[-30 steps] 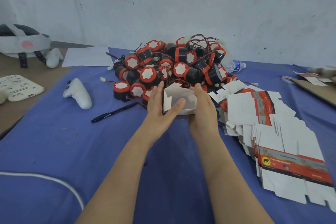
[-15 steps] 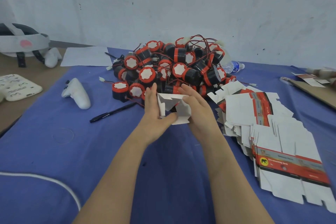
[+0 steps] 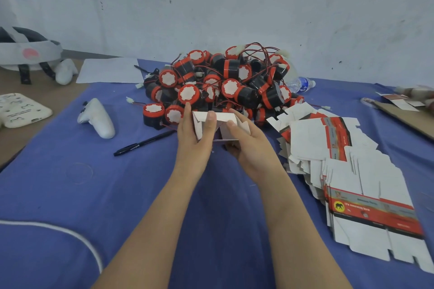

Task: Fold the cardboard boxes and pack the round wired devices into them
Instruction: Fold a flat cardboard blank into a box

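A small white cardboard box (image 3: 223, 122), partly folded with its flaps up, sits between both my hands above the blue cloth. My left hand (image 3: 195, 141) grips its left side, thumb pressed over the top edge. My right hand (image 3: 251, 148) holds the right side, thumb on a flap. Just behind lies a heap of round black-and-red wired devices (image 3: 223, 87) with white faces and red leads. A fanned stack of flat box blanks (image 3: 347, 176) lies to the right.
A black pen (image 3: 145, 143) and a white controller (image 3: 97, 117) lie left of the box. A plastic bottle (image 3: 300, 83) sits behind the heap. Headset (image 3: 25, 51), white pad (image 3: 21, 110) and paper sheet (image 3: 110, 70) are far left; brown cardboard (image 3: 406, 117) far right.
Both hands turned and pressed the box, folding its flaps; the left thumb moved up onto the top edge and the box looks squarer than before.
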### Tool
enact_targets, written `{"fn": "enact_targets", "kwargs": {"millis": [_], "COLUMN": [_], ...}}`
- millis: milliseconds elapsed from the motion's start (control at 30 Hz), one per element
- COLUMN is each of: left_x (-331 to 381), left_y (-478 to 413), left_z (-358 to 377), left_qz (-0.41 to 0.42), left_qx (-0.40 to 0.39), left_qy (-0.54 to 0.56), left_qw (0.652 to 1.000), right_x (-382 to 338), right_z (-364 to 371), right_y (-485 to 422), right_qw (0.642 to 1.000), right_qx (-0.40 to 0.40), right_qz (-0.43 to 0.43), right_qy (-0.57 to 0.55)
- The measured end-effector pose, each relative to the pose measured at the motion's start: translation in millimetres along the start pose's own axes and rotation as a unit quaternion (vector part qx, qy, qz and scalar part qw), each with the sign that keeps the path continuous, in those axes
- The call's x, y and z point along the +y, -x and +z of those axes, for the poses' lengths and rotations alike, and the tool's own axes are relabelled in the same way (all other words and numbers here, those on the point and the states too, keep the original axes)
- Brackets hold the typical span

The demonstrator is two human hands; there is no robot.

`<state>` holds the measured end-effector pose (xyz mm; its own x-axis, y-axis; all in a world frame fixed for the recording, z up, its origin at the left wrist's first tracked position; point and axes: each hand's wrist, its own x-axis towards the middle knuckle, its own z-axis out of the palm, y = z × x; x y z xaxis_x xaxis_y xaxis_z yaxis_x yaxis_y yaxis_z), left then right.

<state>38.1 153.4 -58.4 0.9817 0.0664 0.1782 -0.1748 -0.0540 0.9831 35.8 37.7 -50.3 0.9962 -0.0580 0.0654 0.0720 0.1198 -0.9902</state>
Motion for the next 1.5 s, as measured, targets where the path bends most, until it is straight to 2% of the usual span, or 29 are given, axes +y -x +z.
{"fn": "enact_targets", "kwargs": {"millis": [200, 433, 533, 700, 867, 933, 1033, 1200, 1400, 1500], "left_x": [-1, 0, -3, -11, -11, -11, -11, -9, -12, -13], "left_y": [0, 2, 1, -5, -9, -9, -9, -7, -8, -7], "left_z": [-1, 2, 3, 1, -6, -9, -10, -9, -9, -8], "left_qz": [0.031, 0.056, 0.063, 0.091, 0.043, 0.026, 0.031, 0.041, 0.057, 0.054], "left_qx": [0.011, -0.03, -0.018, 0.014, 0.024, 0.013, -0.005, -0.03, -0.043, -0.059], "left_qy": [0.052, -0.01, -0.011, -0.001, 0.135, 0.182, 0.149, 0.108, 0.117, 0.121], "left_qw": [0.998, 0.998, 0.998, 0.996, 0.99, 0.983, 0.988, 0.993, 0.99, 0.989], "right_x": [0, 1, 1, 7, -2, 0, 7, 7, 9, 11], "right_z": [2, 2, 2, 6, 7, 2, -3, -6, -9, -10], "right_y": [0, 1, 0, -3, -6, -8, -4, -3, -4, -6], "right_qw": [1.0, 0.996, 0.995, 0.996, 0.992, 0.995, 0.997, 0.997, 0.998, 0.997], "right_qx": [0.01, 0.043, 0.044, 0.064, -0.044, -0.043, -0.039, 0.022, -0.016, -0.037], "right_qz": [0.0, 0.015, 0.012, -0.027, -0.01, -0.034, -0.068, -0.071, -0.037, -0.042], "right_qy": [-0.018, -0.075, -0.093, -0.047, -0.114, -0.083, 0.001, 0.035, -0.053, -0.046]}}
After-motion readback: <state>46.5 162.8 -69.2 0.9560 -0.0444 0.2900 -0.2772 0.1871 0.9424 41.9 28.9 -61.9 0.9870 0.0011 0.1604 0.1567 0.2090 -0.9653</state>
